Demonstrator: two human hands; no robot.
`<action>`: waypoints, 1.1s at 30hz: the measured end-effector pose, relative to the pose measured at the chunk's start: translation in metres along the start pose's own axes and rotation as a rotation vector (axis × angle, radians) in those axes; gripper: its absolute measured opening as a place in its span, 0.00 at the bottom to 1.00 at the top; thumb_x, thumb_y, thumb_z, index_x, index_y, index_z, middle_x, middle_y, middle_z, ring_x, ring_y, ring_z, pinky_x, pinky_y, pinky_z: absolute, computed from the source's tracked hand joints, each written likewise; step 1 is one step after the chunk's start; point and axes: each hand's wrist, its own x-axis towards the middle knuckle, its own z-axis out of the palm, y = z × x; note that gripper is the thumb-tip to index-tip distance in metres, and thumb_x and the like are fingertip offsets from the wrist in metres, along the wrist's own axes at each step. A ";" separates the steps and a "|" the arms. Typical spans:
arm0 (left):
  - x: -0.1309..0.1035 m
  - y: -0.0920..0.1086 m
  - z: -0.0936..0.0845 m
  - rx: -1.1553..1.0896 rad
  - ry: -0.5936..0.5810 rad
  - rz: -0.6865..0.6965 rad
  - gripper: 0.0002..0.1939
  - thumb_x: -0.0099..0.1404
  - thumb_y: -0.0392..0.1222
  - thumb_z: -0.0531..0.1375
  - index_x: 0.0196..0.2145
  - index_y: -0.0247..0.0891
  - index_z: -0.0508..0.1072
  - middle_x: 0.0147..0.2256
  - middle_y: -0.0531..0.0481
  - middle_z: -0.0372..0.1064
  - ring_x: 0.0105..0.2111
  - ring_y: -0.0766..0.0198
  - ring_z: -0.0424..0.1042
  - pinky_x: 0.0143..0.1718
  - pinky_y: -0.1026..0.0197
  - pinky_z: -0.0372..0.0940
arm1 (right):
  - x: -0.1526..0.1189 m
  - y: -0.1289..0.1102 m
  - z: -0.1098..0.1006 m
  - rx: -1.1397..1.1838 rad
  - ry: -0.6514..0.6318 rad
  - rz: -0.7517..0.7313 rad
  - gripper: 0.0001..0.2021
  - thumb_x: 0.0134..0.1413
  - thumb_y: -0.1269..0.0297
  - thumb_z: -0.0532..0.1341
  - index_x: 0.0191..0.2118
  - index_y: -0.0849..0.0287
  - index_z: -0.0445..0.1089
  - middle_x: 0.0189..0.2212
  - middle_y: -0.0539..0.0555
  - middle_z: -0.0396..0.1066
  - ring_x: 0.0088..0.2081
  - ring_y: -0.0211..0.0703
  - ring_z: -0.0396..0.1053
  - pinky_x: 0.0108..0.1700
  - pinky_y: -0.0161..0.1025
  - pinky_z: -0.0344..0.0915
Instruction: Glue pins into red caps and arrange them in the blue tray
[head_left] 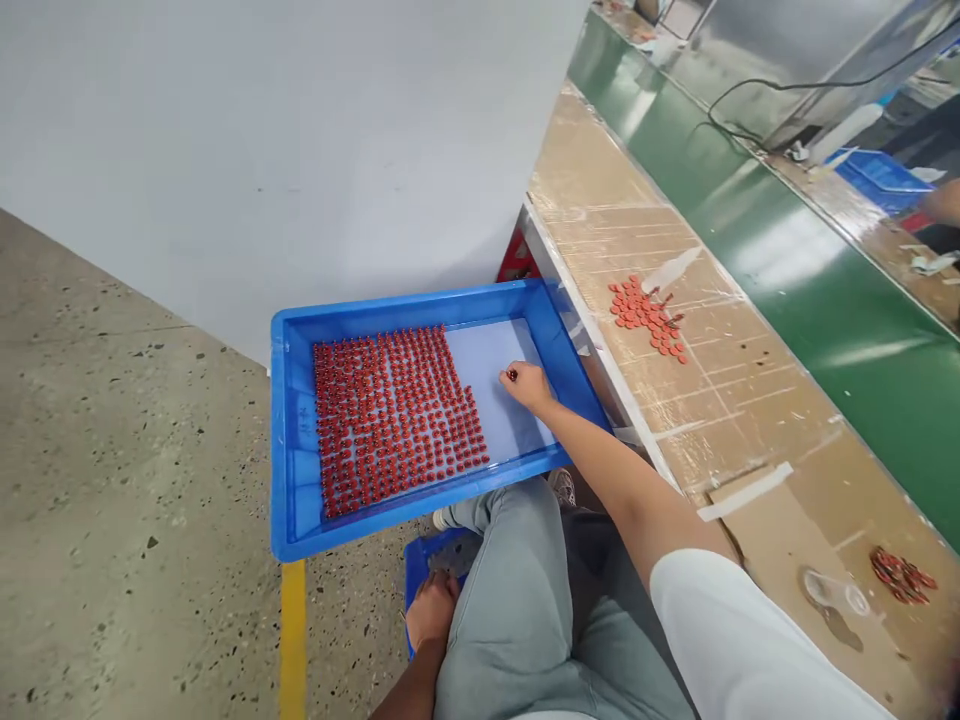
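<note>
My right hand (529, 386) is closed, its fingertips pinching a small dark red part (512, 375) whose exact kind is too small to tell. It hangs over the bare right part of a blue plastic tray (405, 519). Rows of small red parts (397, 410) stand close together on the white liner (495, 350), left of this hand. My left hand (433, 606) is low beside my left thigh, at a blue stool-like thing (414, 570); its fingers are mostly hidden.
A brown-covered bench (600, 240) runs along the right, with loose red discs (646, 315) on it. Nearer lie a clear plastic cup (832, 592) and a heap of dark red parts (902, 575). Behind is a green conveyor belt (750, 220). A white wall (285, 150) borders the tray.
</note>
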 end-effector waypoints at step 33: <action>-0.004 0.003 -0.011 -0.001 0.043 0.046 0.14 0.66 0.40 0.48 0.37 0.40 0.74 0.42 0.43 0.74 0.44 0.57 0.71 0.41 0.59 0.63 | -0.009 0.047 -0.013 -0.174 -0.073 -0.030 0.15 0.45 0.69 0.62 0.42 0.61 0.71 0.36 0.54 0.76 0.34 0.41 0.72 0.41 0.37 0.67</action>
